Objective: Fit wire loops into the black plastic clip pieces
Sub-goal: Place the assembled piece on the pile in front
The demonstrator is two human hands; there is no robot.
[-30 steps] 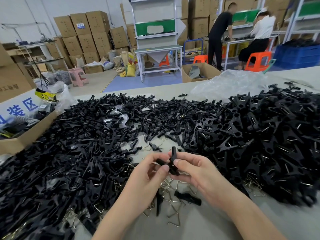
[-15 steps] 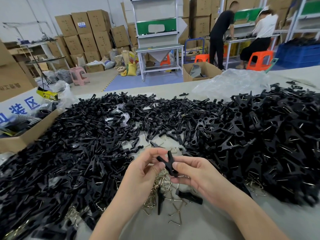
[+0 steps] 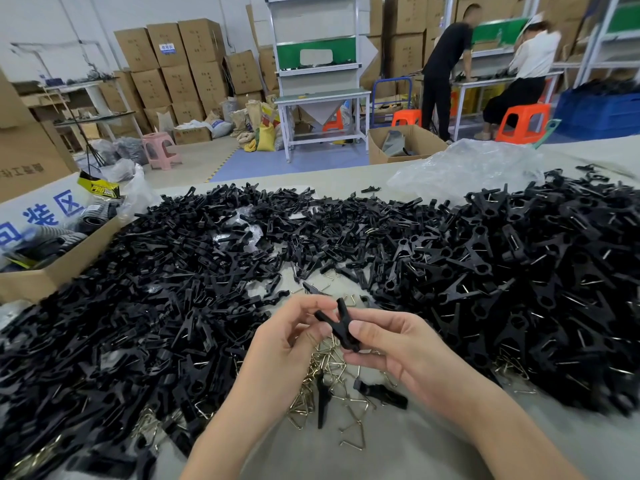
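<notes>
- The black plastic clip (image 3: pixel 341 327) is held above the table (image 3: pixel 433 452). Its long axis runs from 11 to 5 o'clock, forked end up.
- The right hand (image 3: pixel 408 348) pinches its lower body, and the left hand (image 3: pixel 287 344) pinches one prong. Both grips are closed on it.
- The wire loops (image 3: pixel 330 360) lie below at 6 o'clock. I judge the left hand nearer.

Factory assembly floor w/ storage: stacked cartons (image 3: pixel 180 60) at back, steel workbenches (image 3: pixel 322 95), workers (image 3: pixel 446 64) at a bench w/ orange stools (image 3: pixel 523 123), blue crates (image 3: pixel 595 112), & a tabletop (image 3: pixel 433 445) heaped w/ black clips (image 3: pixel 156 289) & wire loops (image 3: pixel 332 362).
</notes>
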